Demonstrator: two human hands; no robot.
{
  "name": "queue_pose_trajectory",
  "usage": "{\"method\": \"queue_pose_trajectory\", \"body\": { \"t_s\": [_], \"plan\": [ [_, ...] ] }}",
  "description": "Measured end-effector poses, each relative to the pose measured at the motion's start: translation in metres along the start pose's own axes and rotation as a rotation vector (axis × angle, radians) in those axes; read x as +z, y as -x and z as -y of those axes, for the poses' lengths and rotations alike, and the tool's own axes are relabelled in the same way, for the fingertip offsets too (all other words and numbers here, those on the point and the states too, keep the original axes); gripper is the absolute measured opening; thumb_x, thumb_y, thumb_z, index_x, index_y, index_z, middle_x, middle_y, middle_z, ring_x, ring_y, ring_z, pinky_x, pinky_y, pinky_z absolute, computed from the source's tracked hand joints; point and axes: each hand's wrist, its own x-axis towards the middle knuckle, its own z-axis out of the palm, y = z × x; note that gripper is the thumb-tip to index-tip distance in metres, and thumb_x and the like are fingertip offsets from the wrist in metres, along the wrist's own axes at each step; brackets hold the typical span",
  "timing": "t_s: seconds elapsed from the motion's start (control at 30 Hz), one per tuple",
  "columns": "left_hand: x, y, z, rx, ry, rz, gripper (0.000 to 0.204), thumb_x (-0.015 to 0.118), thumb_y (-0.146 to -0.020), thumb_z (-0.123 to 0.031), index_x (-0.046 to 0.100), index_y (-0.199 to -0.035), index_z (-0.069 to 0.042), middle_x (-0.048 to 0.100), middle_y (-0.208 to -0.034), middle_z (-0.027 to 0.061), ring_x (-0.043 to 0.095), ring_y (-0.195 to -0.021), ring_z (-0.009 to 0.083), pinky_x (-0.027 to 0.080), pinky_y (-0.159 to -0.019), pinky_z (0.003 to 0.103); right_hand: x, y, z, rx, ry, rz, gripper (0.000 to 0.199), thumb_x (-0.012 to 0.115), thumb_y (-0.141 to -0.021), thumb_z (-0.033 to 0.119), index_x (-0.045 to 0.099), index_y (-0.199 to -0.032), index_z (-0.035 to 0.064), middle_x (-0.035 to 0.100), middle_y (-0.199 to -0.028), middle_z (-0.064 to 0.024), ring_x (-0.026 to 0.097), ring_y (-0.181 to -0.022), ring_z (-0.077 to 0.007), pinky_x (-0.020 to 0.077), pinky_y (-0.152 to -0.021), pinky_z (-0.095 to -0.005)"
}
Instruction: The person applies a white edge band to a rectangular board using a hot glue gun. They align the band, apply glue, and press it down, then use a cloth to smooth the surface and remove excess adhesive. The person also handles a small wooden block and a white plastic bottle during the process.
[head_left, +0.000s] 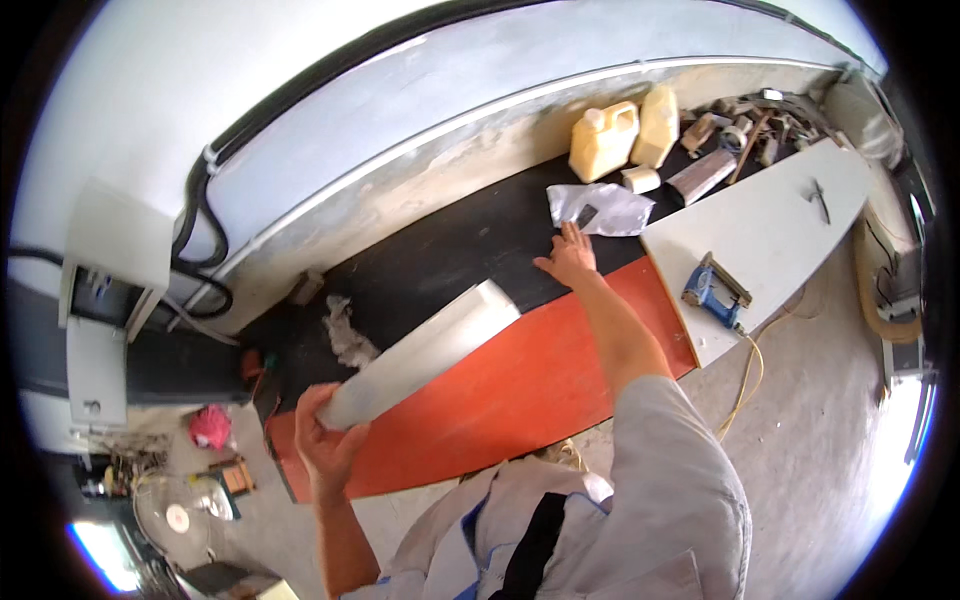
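1. Desk (420,260): black, running along the wall; its far-left end blurs into dark clutter, and the boards and block cover much of its near side.
2. Red board (500,400): along the near side; the right forearm crosses it and the person's clothing cuts off part of its lower edge.
3. White board (765,215): right of the red one, their edges meeting.
4. White block (430,350): long, lying slantwise over the red board's far edge; its left end is hidden by fingers, and whether it is 1 solid piece is unclear.
5. Jugs (600,150): 2, yellow, upright, the right one partly behind the left.
6. Bag (618,212): pale, crumpled, contents unseen.
7. Left hand (325,450): grasping the block's left end.
8. Right hand (572,262): holding nothing visible, fingers extended at the bag's near edge; contact cannot be told.
9. Blue tool (712,292): on the white board.
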Motion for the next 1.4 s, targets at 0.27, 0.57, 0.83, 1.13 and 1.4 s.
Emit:
{"method": "queue_pose_trajectory", "body": {
  "t_s": [0.27,0.57,0.83,1.13,1.4],
  "plan": [
    [0.017,-0.03,-0.06,0.218,-0.767,-0.039,0.053,0.081,-0.08,-0.014,0.062,-0.128,-0.004,0.061,-0.136,0.0152,0.059,-0.123,0.0351,0.045,-0.107,0.046,-0.087,0.093,0.08,0.059,-1.257,-0.33,0.062,0.067,-0.103,0.045,0.059,-0.143,-0.0012,0.066,-0.136,-0.0207,0.061,-0.129,-0.031,0.0428,-0.113,-0.0409],
    [0.108,-0.1,-0.073,0.191,-0.613,0.173,0.034,0.082,-0.086,-0.031,0.074,-0.103,-0.002,0.073,-0.097,0.0132,0.068,-0.094,0.0324,0.052,-0.085,0.044,-0.199,0.186,0.203,-0.012,-1.468,-0.182,0.073,0.093,-0.081,0.018,0.055,-0.138,-0.0074,0.069,-0.109,-0.0136,0.069,-0.098,-0.0179,0.0591,-0.08,-0.0308],
    [0.104,-0.111,-0.071,0.024,-0.564,0.225,0.037,0.086,-0.083,-0.036,0.077,-0.091,-0.002,0.072,-0.086,0.0153,0.07,-0.077,0.029,0.053,-0.067,0.039,-0.196,0.191,0.209,0.0,-1.386,-0.35,0.081,0.088,-0.081,0.008,0.044,-0.148,-0.007,0.063,-0.107,-0.0098,0.068,-0.094,-0.0171,0.0587,-0.08,-0.031],
    [0.106,-0.113,-0.076,-0.052,-0.505,0.212,0.042,0.082,-0.082,-0.045,0.075,-0.077,-0.004,0.072,-0.071,0.0138,0.071,-0.068,0.0294,0.054,-0.064,0.039,-0.2,0.186,0.2,-0.016,-1.494,-0.279,0.08,0.082,-0.085,0.005,0.041,-0.151,-0.0116,0.068,-0.097,-0.0091,0.067,-0.088,-0.0137,0.0552,-0.076,-0.0272],
    [0.111,-0.131,-0.08,-0.192,-0.666,0.366,0.059,0.079,-0.085,-0.058,0.075,-0.086,0.0,0.074,-0.079,0.0169,0.072,-0.072,0.0287,0.054,-0.066,0.039,-0.211,0.176,0.182,-0.089,-1.592,0.028,0.05,0.079,-0.09,0.008,0.062,-0.134,-0.0092,0.072,-0.109,-0.0107,0.067,-0.095,-0.0136,0.0543,-0.084,-0.0276]
  ]
}}
